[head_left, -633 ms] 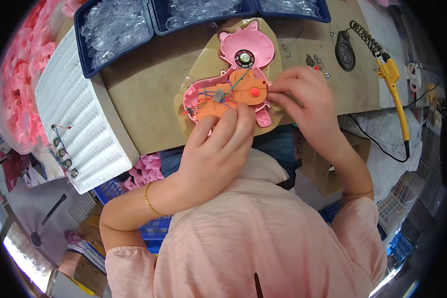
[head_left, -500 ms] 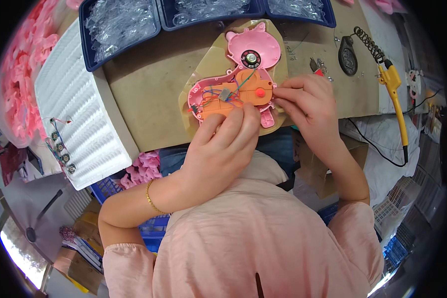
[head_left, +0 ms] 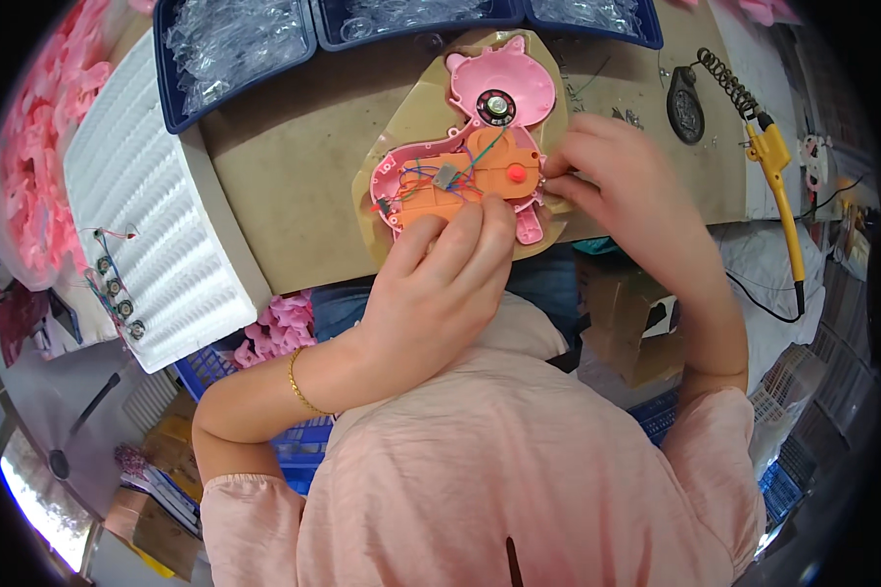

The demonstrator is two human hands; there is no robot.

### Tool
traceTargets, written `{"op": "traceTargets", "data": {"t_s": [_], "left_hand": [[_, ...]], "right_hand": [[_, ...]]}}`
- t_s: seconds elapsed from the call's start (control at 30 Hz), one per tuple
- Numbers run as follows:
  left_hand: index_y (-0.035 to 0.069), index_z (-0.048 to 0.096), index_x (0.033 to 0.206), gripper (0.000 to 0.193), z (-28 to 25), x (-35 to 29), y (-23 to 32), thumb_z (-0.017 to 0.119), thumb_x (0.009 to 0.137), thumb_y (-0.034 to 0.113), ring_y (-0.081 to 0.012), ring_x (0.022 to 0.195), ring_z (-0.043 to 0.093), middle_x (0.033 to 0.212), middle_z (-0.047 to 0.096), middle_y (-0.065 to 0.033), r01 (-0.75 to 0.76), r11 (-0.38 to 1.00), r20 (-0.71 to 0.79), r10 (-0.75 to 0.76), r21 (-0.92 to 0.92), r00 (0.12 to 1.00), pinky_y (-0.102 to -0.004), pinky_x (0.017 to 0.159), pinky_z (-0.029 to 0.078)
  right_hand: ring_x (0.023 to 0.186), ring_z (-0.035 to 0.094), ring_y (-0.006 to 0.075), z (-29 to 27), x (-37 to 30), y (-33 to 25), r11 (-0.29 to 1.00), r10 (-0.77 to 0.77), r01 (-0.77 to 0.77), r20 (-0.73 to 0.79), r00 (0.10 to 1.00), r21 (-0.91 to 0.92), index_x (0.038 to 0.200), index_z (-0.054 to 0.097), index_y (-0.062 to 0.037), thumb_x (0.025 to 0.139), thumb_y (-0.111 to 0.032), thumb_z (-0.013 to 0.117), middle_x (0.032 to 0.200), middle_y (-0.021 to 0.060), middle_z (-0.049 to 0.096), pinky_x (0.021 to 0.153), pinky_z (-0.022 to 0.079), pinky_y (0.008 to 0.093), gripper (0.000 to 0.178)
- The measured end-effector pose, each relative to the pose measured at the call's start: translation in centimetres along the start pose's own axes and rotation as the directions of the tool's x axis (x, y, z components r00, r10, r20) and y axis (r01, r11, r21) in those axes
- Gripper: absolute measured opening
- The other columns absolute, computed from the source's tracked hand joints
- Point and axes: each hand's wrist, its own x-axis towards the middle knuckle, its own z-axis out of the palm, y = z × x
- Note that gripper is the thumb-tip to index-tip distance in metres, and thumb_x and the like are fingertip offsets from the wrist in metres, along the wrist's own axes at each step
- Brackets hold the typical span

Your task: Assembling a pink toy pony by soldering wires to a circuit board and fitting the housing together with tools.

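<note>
A pink plastic animal-shaped toy shell [head_left: 531, 84] lies opened upward on a tan, shaped fixture board [head_left: 401, 127]. A round black-rimmed speaker [head_left: 496, 107] sits in its upper part. Below that an orange plastic insert [head_left: 439, 203] fills the body, with a red round button [head_left: 516, 173], a small grey part and several thin coloured wires across it. My left hand [head_left: 450, 254] has its fingers curled on the near edge of the insert and shell, steadying them. At the shell's right edge, my right hand [head_left: 612, 171] pinches thumb against forefinger; whatever is between the fingertips is too small to make out.
Blue bins [head_left: 240, 54] of clear plastic parts line the back. A white ridged foam tray [head_left: 157, 215] with small speakers stands left, near piled pink parts [head_left: 54, 147]. On the right are a yellow soldering iron [head_left: 776, 166], its coiled holder and a black oval dish [head_left: 686, 108].
My right forearm and elbow have swung outward to the right, while its fingertips stay by the shell's edge. The shell and board have shifted slightly; my left hand keeps its place.
</note>
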Motion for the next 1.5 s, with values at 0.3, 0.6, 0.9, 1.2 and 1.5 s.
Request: {"op": "traceTargets", "data": {"t_s": [0.3,0.6,0.9,1.2,1.5], "left_hand": [[-0.003,0.063,0.097,0.038,-0.1,-0.9,-1.0,0.052,0.070,0.021,-0.0271,0.113,0.046,0.122,0.050,-0.0185,-0.001,0.985,0.033,0.007,-0.172,0.999,-0.0343,0.086,0.039],[-0.001,0.051,0.120,0.049,-1.3,-1.5,-0.4,0.052,0.075,0.016,-0.0337,0.133,0.030,0.140,0.036,-0.0193,0.100,0.925,0.071,-0.079,-0.366,0.994,-0.0477,0.107,0.023],[0.001,0.053,0.109,0.035,-3.3,3.9,-30.1,0.059,0.076,0.012,-0.0415,0.099,0.053,0.109,0.054,-0.0257,0.630,0.684,-0.144,-0.711,-0.367,0.688,-0.0464,0.087,0.043],[0.006,0.051,0.120,0.045,2.6,1.9,-43.3,0.056,0.077,0.014,-0.0335,0.109,0.053,0.117,0.055,-0.0182,0.407,0.873,-0.057,-0.408,0.268,0.911,-0.0413,0.091,0.043],[0.001,0.054,0.116,0.056,-2.3,-0.4,-41.9,0.070,0.076,0.038,-0.0291,0.094,0.060,0.103,0.061,-0.0161,0.614,0.764,-0.411,-0.503,0.199,0.760,-0.0389,0.081,0.047]], "right_hand": [[0.079,0.057,0.0306,-1.1,1.1,-0.1,0.992,-0.012,0.012,0.004,1.000,0.124,0.085,0.060,-0.0020,0.074,-0.007,0.066,0.082,0.0115,0.057,0.069,0.046,0.0354,0.014],[0.074,0.063,0.0296,4.9,16.9,-4.3,0.845,-0.130,-0.075,-0.339,0.932,-0.529,0.084,0.058,-0.0009,0.074,-0.001,0.056,0.081,0.0140,0.058,0.063,0.051,0.0372,0.010],[0.078,0.057,0.0339,4.0,15.8,-3.3,0.947,-0.130,0.014,-0.342,0.931,-0.321,0.092,0.054,-0.0009,0.076,-0.001,0.059,0.087,0.0157,0.053,0.066,0.048,0.0406,0.017],[0.093,0.058,0.0244,0.7,4.0,-3.9,0.995,-0.100,0.101,-0.405,0.909,-0.019,0.111,0.056,0.0014,0.081,0.001,0.060,0.108,0.0139,0.056,0.081,0.046,0.0329,0.030],[0.090,0.056,0.0112,-1.3,-3.3,-1.6,0.611,0.568,-0.235,-0.213,0.795,0.756,0.114,0.056,0.0024,0.075,0.002,0.066,0.097,0.0061,0.063,0.080,0.046,0.0257,0.039]]}}
